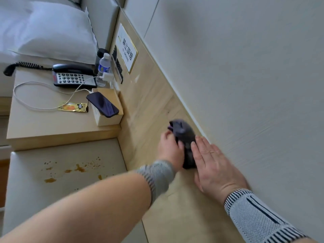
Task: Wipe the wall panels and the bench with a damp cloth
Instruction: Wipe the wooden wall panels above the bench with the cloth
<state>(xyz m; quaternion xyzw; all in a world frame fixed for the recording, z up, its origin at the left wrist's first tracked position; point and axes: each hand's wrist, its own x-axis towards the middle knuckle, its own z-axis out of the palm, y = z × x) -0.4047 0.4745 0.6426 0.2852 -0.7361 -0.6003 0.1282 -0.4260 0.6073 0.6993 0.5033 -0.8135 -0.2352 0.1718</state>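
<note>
Cloth [184, 137], dark and bunched into a soft wad, sits against the pale wood-grain wall panel [150, 102], just under the strip where it meets the matte grey panel above. The left hand [171, 149] is clenched around the wad's near side; the right hand [213, 165] lies flat and released, fingers spread, touching the cloth's other side. Being limp and light, it should fold to any shape, so gripping a thick fold looks best. Below, the padded bench [61, 172] looks smooth and leather-like, with orange-brown spatters near its back edge.
</note>
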